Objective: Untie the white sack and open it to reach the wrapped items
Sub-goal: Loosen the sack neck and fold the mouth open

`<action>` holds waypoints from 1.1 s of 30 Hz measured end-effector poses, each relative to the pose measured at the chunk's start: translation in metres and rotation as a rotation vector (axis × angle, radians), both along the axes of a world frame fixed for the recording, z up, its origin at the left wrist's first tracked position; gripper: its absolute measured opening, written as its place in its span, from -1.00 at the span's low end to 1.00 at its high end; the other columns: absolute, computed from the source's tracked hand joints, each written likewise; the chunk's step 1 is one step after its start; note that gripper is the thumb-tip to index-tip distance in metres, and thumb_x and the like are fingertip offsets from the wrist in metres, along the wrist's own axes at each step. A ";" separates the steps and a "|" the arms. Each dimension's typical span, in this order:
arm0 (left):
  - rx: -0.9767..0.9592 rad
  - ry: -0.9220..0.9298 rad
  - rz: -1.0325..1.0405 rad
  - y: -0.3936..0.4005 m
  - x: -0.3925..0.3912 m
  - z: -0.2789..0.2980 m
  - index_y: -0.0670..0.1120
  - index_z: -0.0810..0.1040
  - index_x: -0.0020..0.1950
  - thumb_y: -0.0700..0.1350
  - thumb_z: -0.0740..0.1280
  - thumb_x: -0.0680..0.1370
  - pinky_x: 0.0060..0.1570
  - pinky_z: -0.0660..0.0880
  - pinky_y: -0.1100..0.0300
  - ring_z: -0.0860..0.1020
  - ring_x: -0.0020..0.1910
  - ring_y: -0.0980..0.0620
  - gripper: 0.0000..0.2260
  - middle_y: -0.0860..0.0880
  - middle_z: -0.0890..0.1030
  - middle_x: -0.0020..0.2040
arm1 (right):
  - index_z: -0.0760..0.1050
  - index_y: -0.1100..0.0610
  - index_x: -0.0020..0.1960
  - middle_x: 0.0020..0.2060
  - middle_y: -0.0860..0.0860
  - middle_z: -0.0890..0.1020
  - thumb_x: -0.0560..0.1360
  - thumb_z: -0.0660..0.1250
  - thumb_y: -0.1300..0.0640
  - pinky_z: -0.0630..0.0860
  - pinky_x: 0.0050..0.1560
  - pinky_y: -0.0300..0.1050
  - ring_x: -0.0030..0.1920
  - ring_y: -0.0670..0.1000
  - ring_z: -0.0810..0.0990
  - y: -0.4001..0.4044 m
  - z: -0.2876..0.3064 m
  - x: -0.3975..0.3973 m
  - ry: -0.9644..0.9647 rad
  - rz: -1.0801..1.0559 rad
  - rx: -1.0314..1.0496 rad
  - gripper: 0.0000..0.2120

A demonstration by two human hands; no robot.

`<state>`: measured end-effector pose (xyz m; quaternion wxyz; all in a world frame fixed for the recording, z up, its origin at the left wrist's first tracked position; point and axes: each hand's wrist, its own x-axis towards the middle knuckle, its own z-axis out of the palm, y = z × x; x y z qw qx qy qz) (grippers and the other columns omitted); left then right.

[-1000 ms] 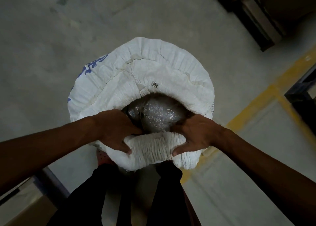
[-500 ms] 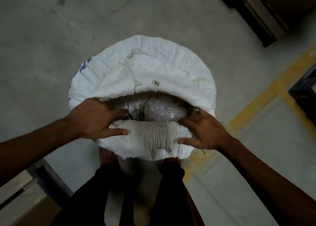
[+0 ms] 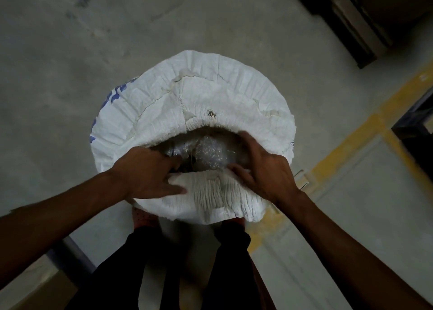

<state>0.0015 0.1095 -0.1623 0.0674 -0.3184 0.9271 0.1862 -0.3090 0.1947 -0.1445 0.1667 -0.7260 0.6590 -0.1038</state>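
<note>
white sack [image 3: 234, 94] gapes, crinkled rim rolled back.

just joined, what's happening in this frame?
A person stands over a large white woven sack on a grey concrete floor and works its mouth open with both bare hands. The left hand presses on the gathered near rim, fingers at the opening. The right hand reaches over the same rim into the mouth. The sack is already open enough to show shiny bubble-wrapped items inside; nothing is lifted out yet.
</note>
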 end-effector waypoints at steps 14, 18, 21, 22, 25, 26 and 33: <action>-0.078 0.244 0.432 -0.053 -0.015 -0.018 -0.04 0.72 0.03 0.33 0.21 0.58 -0.24 0.53 0.02 0.62 -0.14 -0.12 -0.51 -0.04 0.60 -0.12 | 0.53 0.12 -0.26 -0.26 0.11 0.54 0.60 0.35 -0.21 0.25 -0.21 -0.02 -0.18 0.21 0.55 -0.047 -0.022 0.003 0.263 -0.158 -0.108 -0.55; 0.258 0.570 0.599 -0.065 -0.014 -0.021 -0.06 0.69 -0.10 0.16 0.47 0.54 -0.11 0.47 0.18 0.57 -0.14 0.12 -0.71 0.07 0.64 -0.14 | 0.55 0.08 -0.17 0.03 0.09 0.59 0.64 0.34 -0.13 0.33 0.09 0.07 0.09 0.17 0.52 -0.052 -0.020 -0.007 0.046 -0.199 -0.194 -0.67; 0.402 0.701 0.736 -0.071 -0.019 -0.020 -0.14 0.57 -0.24 0.03 0.44 0.61 -0.27 0.35 0.29 0.41 -0.36 0.24 -0.68 0.09 0.49 -0.37 | 0.32 0.06 -0.19 -0.33 -0.08 0.44 0.72 0.20 -0.10 0.41 -0.20 0.06 -0.26 0.03 0.46 -0.057 -0.017 0.005 -0.265 -0.399 -0.032 -0.63; 0.401 0.696 0.772 -0.074 -0.022 -0.019 -0.19 0.51 -0.27 0.01 0.41 0.64 -0.30 0.31 0.26 0.35 -0.38 0.23 -0.63 0.05 0.41 -0.39 | 0.26 0.06 -0.18 -0.40 -0.08 0.38 0.73 0.16 -0.09 0.35 -0.27 0.03 -0.33 -0.01 0.40 -0.061 -0.017 0.012 -0.335 -0.466 -0.014 -0.63; 0.442 0.720 0.865 -0.081 -0.036 -0.012 -0.15 0.32 -0.33 0.03 0.30 0.69 -0.30 0.24 0.12 0.26 -0.38 0.16 -0.54 -0.01 0.30 -0.38 | 0.25 0.07 -0.18 -0.42 -0.11 0.34 0.75 0.12 -0.02 0.25 -0.26 -0.04 -0.38 -0.13 0.34 -0.077 -0.017 0.025 -0.450 -0.632 -0.023 -0.65; 0.461 0.724 0.898 -0.083 -0.040 -0.009 -0.08 0.28 -0.34 0.04 0.28 0.70 -0.31 0.22 0.12 0.24 -0.39 0.16 -0.54 0.01 0.27 -0.39 | 0.27 0.07 -0.21 -0.41 -0.12 0.35 0.76 0.12 0.02 0.26 -0.22 -0.06 -0.37 -0.14 0.33 -0.083 -0.017 0.027 -0.480 -0.649 -0.003 -0.64; 0.778 0.679 1.220 -0.115 -0.033 0.005 -0.09 0.66 -0.01 0.24 0.35 0.62 -0.05 0.57 0.15 0.65 -0.17 0.00 -0.61 -0.08 0.70 -0.08 | 0.61 0.16 0.21 0.01 0.04 0.73 0.69 0.15 -0.24 0.63 0.18 -0.01 0.04 0.04 0.70 -0.121 0.007 0.015 -1.006 -0.923 0.576 -0.49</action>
